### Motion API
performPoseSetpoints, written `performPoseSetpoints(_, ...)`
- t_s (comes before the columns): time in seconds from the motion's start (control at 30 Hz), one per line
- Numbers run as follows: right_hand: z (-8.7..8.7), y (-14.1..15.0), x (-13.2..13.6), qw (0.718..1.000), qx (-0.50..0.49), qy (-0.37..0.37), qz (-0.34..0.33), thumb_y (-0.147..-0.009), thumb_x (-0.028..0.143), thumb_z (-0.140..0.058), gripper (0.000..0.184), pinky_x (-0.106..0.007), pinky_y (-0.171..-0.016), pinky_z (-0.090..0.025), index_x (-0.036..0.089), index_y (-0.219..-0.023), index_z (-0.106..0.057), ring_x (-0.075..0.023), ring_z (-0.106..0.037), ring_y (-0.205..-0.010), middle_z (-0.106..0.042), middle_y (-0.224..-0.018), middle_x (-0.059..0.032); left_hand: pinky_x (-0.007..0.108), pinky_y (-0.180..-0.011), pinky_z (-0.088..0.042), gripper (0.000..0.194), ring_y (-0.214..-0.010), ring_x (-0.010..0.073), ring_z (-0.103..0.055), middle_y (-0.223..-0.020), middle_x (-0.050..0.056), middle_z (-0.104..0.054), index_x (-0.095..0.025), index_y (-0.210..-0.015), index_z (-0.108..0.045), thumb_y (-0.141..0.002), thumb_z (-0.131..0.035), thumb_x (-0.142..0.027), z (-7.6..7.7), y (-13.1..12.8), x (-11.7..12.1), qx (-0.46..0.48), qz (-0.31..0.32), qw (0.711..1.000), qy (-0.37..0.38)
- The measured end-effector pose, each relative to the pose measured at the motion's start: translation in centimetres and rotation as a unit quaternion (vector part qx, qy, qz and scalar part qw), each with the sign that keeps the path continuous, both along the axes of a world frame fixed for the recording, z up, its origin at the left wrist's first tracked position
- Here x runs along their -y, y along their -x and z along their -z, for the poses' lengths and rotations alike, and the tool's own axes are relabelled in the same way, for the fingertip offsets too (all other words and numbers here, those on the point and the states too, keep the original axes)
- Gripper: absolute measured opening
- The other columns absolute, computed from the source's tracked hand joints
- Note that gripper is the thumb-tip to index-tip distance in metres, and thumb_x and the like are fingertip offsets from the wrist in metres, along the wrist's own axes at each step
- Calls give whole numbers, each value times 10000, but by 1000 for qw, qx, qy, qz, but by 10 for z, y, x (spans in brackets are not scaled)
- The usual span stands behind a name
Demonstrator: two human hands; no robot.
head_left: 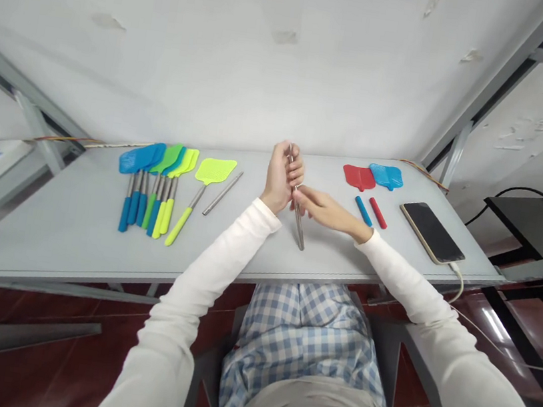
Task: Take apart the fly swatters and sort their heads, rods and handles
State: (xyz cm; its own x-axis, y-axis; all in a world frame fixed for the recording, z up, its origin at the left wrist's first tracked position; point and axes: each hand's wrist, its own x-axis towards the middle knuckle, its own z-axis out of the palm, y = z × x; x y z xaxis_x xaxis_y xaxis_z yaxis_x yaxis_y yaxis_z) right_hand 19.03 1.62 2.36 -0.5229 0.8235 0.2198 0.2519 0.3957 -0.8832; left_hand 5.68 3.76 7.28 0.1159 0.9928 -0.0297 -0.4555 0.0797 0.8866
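Note:
My left hand (282, 177) is closed around the upper part of a thin metal rod (299, 230), which slants down toward the front edge of the table. Lower on the rod, my right hand (328, 210) pinches it between thumb and fingers. Whether it is one rod or two side by side I cannot tell. Left of my hands lie another metal rod (222, 193) and a yellow fly swatter (215, 171). To the right are a red swatter head (359, 177), a blue swatter head (387, 176), a blue handle grip (364, 211) and a red handle grip (378, 213).
Several blue, green and yellow fly swatters (141, 157) lie in a row on the left of the grey table (67, 222). A smartphone (432, 231) with a white cable (457, 273) rests near the right end. Behind the table stands a white wall (196, 51).

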Motion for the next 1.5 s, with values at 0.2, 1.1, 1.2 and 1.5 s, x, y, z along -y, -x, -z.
performPoseSetpoints(0.2,7,11,-5,980,-179,66,52,-844,712,-608,485,-277,-570,-456,229,-869,-566,-110,-527,-598,-634,-787,-12,273,-799,-507,408,-905,156,-638,-1033,72,-622,-196,-1131,-549,-1011,-405,-557,38,10,8,-189,-47,975,-105)
performPoseSetpoints(1.1,18,-32,-31,953,-201,224,33,-875,753,-521,576,-304,-749,-522,199,-847,-679,-165,-652,-733,-701,-776,-50,308,-811,-469,338,-825,216,-662,-952,89,-752,-218,-1147,-770,-976,-529,-383,70,79,50,-587,58,750,-299)
performPoseSetpoints(1.2,19,-16,-23,952,-194,238,9,-873,729,-550,544,-298,-745,-520,201,-825,-669,-162,-651,-727,-682,-738,-38,304,-804,-459,309,-837,223,-665,-959,90,-759,-233,-1090,-789,-962,-555,-389,68,70,50,-591,65,748,-296)
performPoseSetpoints(1.5,17,-23,-30,947,-197,252,-23,-889,700,-546,517,-308,-756,-541,206,-906,-698,-186,-668,-880,-719,-958,-67,261,-690,-415,333,-677,167,-568,-791,24,-706,-218,-1012,-746,-933,-567,-487,54,92,50,-526,59,824,-202)
